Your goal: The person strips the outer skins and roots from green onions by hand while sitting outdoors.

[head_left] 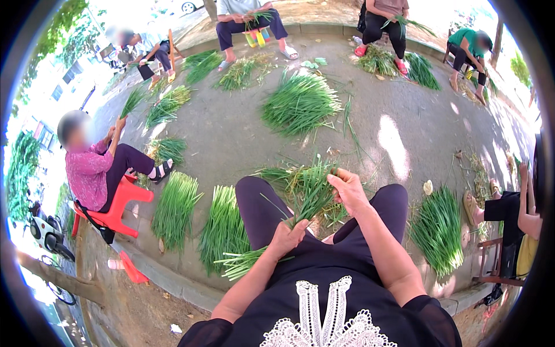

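Green chive bunch (300, 202) lies across the lap, its long axis slanting — pale root ends at lower left, leaf tips at upper right. Its middle is hidden inside the left hand (287, 236), clenched around the stalks. Right hand (348, 189) seems to pinch the upper leaves — fingers curled.

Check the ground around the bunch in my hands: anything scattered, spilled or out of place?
Mostly tidy: sorted piles lie in neat rows. But loose stalks and dry trimmings are strewn across the pavement beyond the big heap. The bunch, gripped by the left hand and picked at by the right hand, looks ragged.
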A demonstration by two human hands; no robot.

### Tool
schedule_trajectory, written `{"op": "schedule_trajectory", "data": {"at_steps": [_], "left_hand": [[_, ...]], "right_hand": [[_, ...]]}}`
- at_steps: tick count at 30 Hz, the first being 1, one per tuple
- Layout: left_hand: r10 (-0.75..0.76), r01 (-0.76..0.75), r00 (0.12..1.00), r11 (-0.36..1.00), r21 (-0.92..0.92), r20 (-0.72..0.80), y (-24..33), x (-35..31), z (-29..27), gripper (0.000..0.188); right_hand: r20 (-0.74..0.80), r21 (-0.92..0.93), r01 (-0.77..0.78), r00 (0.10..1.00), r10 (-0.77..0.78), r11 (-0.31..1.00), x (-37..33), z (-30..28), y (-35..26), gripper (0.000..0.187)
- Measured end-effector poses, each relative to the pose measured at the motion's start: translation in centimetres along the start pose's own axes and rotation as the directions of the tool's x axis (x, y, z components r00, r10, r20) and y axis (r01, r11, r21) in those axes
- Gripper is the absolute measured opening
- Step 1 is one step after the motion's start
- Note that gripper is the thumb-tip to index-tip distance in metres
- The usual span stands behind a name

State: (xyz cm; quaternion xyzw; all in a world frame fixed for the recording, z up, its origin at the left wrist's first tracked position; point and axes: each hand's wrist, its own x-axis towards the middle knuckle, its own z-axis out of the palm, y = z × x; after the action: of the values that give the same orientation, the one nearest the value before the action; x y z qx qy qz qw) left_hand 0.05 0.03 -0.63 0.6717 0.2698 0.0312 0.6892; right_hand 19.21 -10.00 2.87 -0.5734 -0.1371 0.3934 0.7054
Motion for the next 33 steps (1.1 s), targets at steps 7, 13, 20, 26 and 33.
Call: {"op": "schedule_trajectory", "data": {"at_steps": [7,13,20,26,33], "left_hand": [[0.028,-0.028,1.000,0.997,-0.075,-0.009,0.4,-0.3,-0.1,0.031],[0.029,-0.029,1.000,0.994,-0.101,-0.006,-0.2,0.1,-0.2,0.028],[-0.026,0.026,1.000,0.990,-0.142,0.002,0.6,-0.2,0.0,0.029],[-0.020,0.021,1.000,0.993,-0.114,0.008,0.4,-0.1,0.2,0.029],[-0.020,0.014,1.000,0.974,-0.226,-0.024,0.6,-0.1,-0.2,0.031]], "right_hand": [[-0.403,0.139,0.151,0.912,-0.083,0.979,0.6,-3.7,-1.6,0.036],[-0.504,0.223,0.239,0.858,-0.098,0.945,0.1,-6.9,-1.4,0.030],[-0.339,0.227,0.114,0.940,-0.031,0.967,-0.3,-3.6,-0.7,0.028],[-0.270,0.160,0.133,0.959,-0.086,0.978,-0.8,-2.2,-2.1,0.030],[-0.228,0.122,0.164,0.964,-0.133,0.979,-1.0,-2.3,-3.3,0.022]]}}
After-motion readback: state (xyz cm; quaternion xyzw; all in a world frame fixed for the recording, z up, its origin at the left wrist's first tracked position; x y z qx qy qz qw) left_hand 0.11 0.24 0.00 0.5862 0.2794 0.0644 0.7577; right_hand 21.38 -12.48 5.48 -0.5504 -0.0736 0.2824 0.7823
